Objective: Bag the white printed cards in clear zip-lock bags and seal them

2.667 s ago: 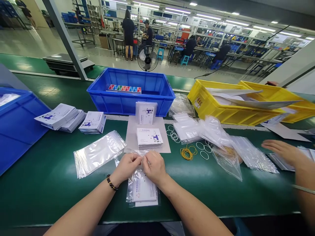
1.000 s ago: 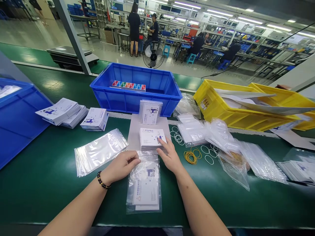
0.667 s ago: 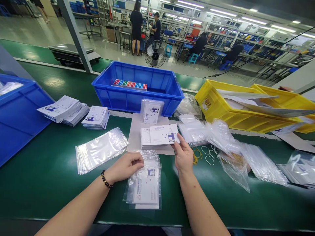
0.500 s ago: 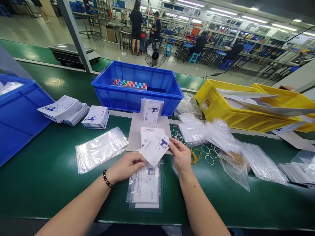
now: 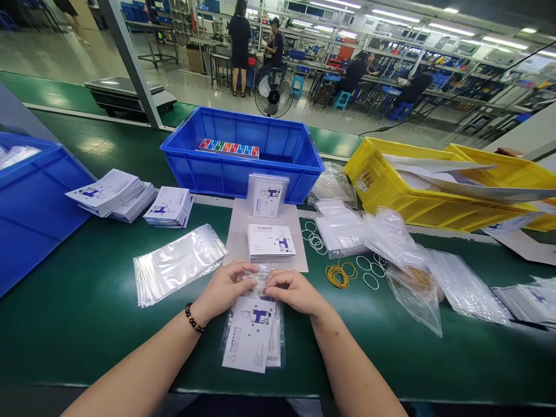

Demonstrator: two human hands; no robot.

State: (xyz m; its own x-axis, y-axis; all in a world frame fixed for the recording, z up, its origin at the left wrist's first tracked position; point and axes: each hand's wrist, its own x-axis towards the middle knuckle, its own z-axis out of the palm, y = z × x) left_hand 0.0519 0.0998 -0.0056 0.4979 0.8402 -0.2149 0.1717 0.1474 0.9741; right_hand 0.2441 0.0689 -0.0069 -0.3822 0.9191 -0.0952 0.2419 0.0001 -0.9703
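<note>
My left hand (image 5: pixel 228 291), with a dark bead bracelet at the wrist, is closed on the near-side upper end of a clear plastic bag (image 5: pixel 260 277). Across from it, my right hand (image 5: pixel 297 291) pinches the same end between thumb and fingers. Just below both hands a white printed booklet (image 5: pixel 248 339) with a purple picture lies slightly tilted over more bagged booklets (image 5: pixel 274 341). Beyond my fingers sits a neat stack of booklets (image 5: pixel 270 240) on a grey card sheet (image 5: pixel 238 231). Fingers partly hide the bag's end.
A blue bin (image 5: pixel 243 171) stands behind a bagged booklet pack (image 5: pixel 267 196). Booklet piles (image 5: pixel 169 205) and flat clear bags (image 5: pixel 178 263) lie left. To the right are yellow rubber bands (image 5: pixel 337 277), white bands (image 5: pixel 313 238), filled bags (image 5: pixel 343 229) and a yellow bin (image 5: pixel 391 197).
The booklet in my hands has been let go and now lies on the bagged ones nearer me. Both hands have come together on the clear bag. The stack behind is uncovered.
</note>
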